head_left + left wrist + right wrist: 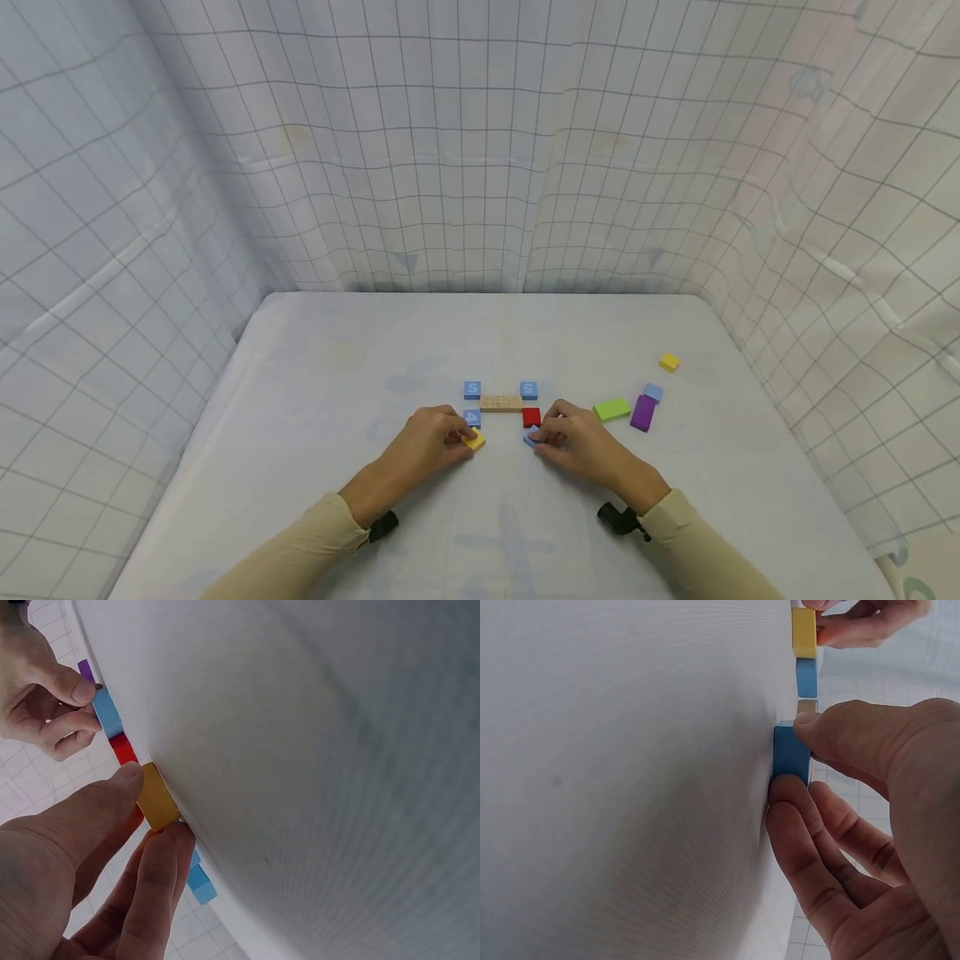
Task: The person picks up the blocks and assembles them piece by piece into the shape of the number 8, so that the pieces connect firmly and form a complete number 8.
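Note:
My left hand point(438, 435) pinches a yellow block point(157, 796) between thumb and fingers, just in front of a blue block marked 4 point(472, 418). On the other side my right hand point(576, 439) pinches a blue block point(791, 752) at the near side of a red block point(531, 417). Between the two columns lies a long wooden block point(501, 403). Two blue blocks marked 5 sit behind its ends, one at the left point(472, 389) and one at the right point(528, 390). Fingers partly cover both held blocks in the head view.
To the right of my right hand lie a green block point(612, 409), a purple block point(642, 413) and a light blue block point(653, 392) touching or close to the purple one. A small yellow block point(669, 362) lies farther back. Gridded curtains point(480, 167) surround the white table point(337, 358).

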Demonstrator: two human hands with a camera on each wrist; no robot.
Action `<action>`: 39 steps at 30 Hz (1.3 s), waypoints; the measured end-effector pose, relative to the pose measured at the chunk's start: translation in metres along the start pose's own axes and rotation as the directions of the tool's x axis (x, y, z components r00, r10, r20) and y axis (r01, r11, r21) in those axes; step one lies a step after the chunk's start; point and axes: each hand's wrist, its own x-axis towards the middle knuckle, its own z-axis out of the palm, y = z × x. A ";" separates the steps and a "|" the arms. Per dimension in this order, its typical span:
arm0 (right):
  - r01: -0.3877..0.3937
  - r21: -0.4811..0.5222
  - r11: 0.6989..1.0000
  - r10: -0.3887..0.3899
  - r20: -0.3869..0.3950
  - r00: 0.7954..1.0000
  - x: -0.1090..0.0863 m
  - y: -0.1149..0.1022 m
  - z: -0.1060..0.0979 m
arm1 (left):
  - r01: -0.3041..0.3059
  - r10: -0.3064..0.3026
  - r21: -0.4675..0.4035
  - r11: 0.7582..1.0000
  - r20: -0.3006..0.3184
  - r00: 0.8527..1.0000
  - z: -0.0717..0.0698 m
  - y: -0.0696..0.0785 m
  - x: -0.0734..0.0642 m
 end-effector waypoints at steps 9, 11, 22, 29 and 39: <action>-0.029 0.012 1.000 0.029 0.012 1.000 -0.001 0.001 0.001 | -0.001 0.001 -0.003 1.000 -0.018 1.000 0.000 0.001 0.000; -0.035 0.013 0.999 0.035 0.014 0.999 -0.001 0.001 0.001 | -0.002 0.002 -0.003 1.000 -0.022 1.000 0.000 0.001 0.000; -0.038 0.013 0.999 0.037 0.014 0.999 -0.001 0.001 0.001 | -0.060 0.060 -0.006 0.998 -0.067 0.996 0.007 -0.010 0.001; -0.039 0.022 0.999 0.038 0.019 0.999 -0.001 0.001 0.001 | 0.018 -0.018 0.018 1.000 -0.031 0.999 0.001 0.003 0.001; -0.028 0.014 1.000 0.028 0.016 0.999 -0.001 0.001 0.000 | 0.031 -0.031 0.009 0.999 -0.031 0.999 0.002 0.003 0.000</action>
